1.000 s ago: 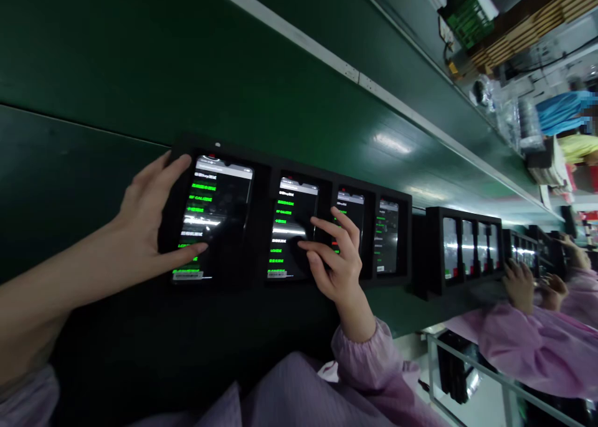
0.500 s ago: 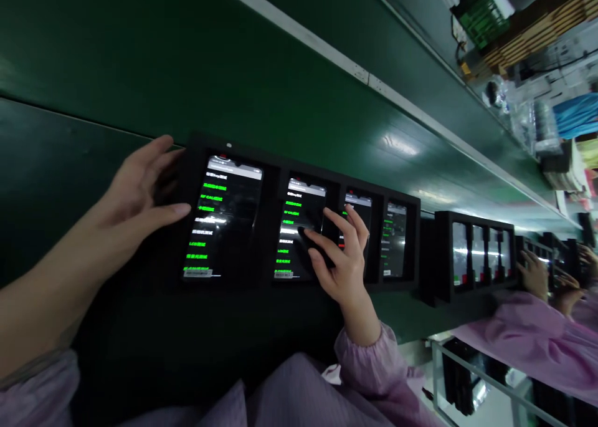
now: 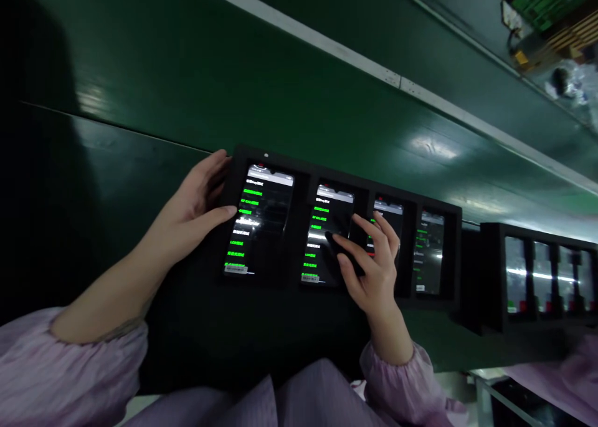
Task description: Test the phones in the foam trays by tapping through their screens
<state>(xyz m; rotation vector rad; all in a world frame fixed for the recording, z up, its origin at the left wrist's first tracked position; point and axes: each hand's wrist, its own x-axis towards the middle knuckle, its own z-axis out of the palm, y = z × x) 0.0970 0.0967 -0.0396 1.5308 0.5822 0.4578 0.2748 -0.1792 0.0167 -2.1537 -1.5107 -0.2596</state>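
Note:
A black tray (image 3: 299, 290) lies on the green belt (image 3: 233, 84) and holds several phones with lit screens. My left hand (image 3: 194, 212) grips the tray's left edge, thumb on the rim beside the first phone (image 3: 261, 224), which shows green text lines. My right hand (image 3: 371, 265) has its fingers spread over the second phone (image 3: 327, 227), with fingertips touching the screen. A third phone (image 3: 390, 218) is partly hidden behind that hand. The fourth phone (image 3: 428, 252) sits at the tray's right end.
A second black tray (image 3: 537, 277) with more phones stands to the right on the belt. A white stripe (image 3: 374, 71) runs along the belt's far side. Another person's pink sleeve (image 3: 560, 383) shows at the lower right. Green crates (image 3: 542, 0) sit far back.
My left hand slid off the first phone's screen to the tray's left edge. The view swung left, so the tray sits further right and the co-worker's hands left the frame.

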